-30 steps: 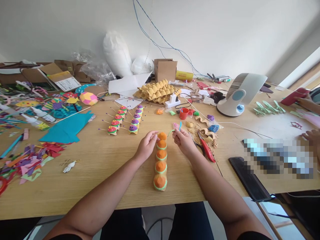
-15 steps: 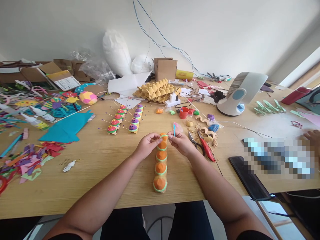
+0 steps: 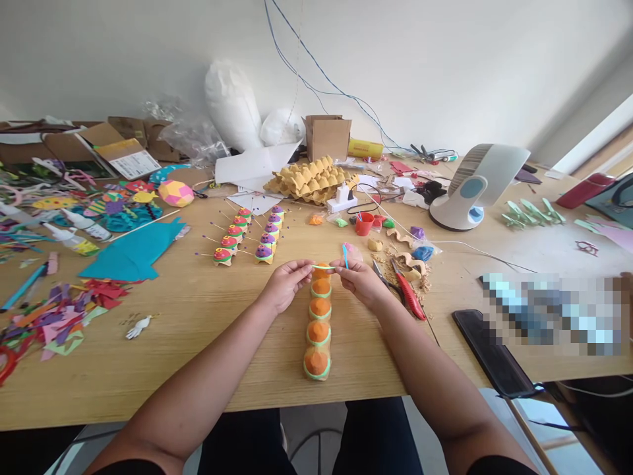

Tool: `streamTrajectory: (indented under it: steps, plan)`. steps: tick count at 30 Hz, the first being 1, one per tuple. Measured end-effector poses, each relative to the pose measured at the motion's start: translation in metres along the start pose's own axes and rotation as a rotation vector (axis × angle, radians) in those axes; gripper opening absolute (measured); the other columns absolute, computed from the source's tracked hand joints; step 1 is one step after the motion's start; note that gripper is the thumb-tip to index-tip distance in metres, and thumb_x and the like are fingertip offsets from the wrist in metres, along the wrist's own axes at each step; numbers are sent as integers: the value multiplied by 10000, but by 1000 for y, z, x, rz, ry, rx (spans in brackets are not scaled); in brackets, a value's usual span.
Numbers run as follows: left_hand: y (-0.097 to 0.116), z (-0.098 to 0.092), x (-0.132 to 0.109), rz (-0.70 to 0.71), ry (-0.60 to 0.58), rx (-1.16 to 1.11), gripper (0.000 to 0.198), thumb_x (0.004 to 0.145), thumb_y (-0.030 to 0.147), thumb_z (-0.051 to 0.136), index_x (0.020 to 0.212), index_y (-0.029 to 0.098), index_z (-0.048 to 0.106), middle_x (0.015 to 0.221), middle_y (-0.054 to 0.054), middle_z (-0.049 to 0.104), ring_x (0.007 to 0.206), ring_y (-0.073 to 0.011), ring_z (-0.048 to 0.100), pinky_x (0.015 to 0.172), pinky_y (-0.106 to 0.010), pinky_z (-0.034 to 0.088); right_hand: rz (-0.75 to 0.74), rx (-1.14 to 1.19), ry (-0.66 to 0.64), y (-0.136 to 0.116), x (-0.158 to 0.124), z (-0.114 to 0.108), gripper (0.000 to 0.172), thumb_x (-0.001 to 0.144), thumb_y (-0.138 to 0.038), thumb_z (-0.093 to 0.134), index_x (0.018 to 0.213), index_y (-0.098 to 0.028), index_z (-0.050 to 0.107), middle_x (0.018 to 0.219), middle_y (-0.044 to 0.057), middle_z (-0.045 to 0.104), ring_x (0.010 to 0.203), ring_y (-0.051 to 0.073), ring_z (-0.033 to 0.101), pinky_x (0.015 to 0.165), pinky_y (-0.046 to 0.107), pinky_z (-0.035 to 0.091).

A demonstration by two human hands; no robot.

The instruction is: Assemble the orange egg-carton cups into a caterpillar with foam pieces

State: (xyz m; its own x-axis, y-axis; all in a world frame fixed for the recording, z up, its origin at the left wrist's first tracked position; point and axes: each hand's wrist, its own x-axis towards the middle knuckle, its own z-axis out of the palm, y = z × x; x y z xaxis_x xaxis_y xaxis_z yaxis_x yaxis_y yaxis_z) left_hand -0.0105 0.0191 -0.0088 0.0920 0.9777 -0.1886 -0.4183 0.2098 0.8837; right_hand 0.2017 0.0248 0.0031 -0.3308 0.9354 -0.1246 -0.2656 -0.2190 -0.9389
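Between my two hands a thin light-green clay strip [image 3: 324,267] is stretched level, over the far end of an egg-carton row. My left hand [image 3: 288,282] pinches its left end, and my right hand [image 3: 360,280] pinches its right end. A small blue stick-like tool [image 3: 345,256] also sticks up from my right hand. Below lies the egg-carton strip [image 3: 317,335], its bumps topped with orange clay and several ringed in light green. Farther back stand a red-and-green decorated carton strip [image 3: 231,239] and a purple-and-yellow one [image 3: 270,235], both with pins sticking out.
Right of my hands lie scissors [image 3: 390,280], a red-handled cutter [image 3: 409,290] and carton scraps. A red cup [image 3: 364,223], stacked egg cartons [image 3: 309,179] and a white fan [image 3: 477,188] stand behind. Paper scraps [image 3: 64,316] cover the left; a black phone [image 3: 492,353] lies right.
My hands have drawn slightly apart, the left one moving left, and the green strip between them is now longer and straighter. The person's hand at the right edge is out of sight.
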Motion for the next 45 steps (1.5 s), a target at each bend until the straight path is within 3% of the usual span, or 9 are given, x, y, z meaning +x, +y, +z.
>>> streamTrajectory:
  steps: [7, 11, 16, 25, 38, 45]
  plan:
    - [-7, -2, 3, 84, 9, 165, 493, 591, 444, 944, 940, 147, 762, 876, -38, 753, 804, -131, 667, 789, -281, 537, -51, -206, 94, -1, 2, -1, 350, 697, -433, 856, 895, -207, 678, 806, 30, 757, 515, 76, 319, 508, 255, 222]
    - [-9, -3, 4, 87, 1, 196, 492, 609, 440, 927, 958, 144, 747, 884, -49, 759, 817, -149, 687, 811, -307, 547, -73, -275, 78, -1, 3, 0, 342, 699, -448, 853, 852, -209, 662, 778, 28, 741, 590, 119, 479, 541, 260, 319]
    - [-13, -6, 6, 117, 6, 263, 488, 610, 462, 918, 941, 146, 747, 896, -64, 769, 820, -165, 697, 805, -317, 557, -89, -346, 78, 4, 5, -2, 352, 660, -427, 878, 858, -204, 692, 821, 26, 754, 778, 173, 639, 708, 298, 459]
    - [-17, -8, 8, 158, 16, 366, 440, 648, 476, 880, 920, 157, 744, 891, -62, 762, 819, -178, 689, 809, -337, 565, -104, -463, 67, 16, 13, -9, 322, 674, -434, 862, 842, -205, 710, 787, 11, 711, 769, 175, 643, 762, 318, 481]
    - [-26, -18, 13, 255, -6, 515, 295, 748, 409, 804, 938, 186, 775, 949, -68, 772, 855, -188, 684, 799, -307, 524, -158, -595, 68, 18, 16, -13, 301, 682, -456, 828, 819, -209, 724, 763, 2, 706, 714, 162, 577, 703, 307, 450]
    - [-25, -19, 13, 273, -6, 574, 261, 760, 374, 783, 947, 192, 785, 961, -68, 780, 868, -198, 693, 817, -316, 528, -191, -681, 63, 17, 16, -15, 190, 715, -362, 759, 822, -206, 737, 770, -2, 704, 693, 148, 550, 672, 287, 401]
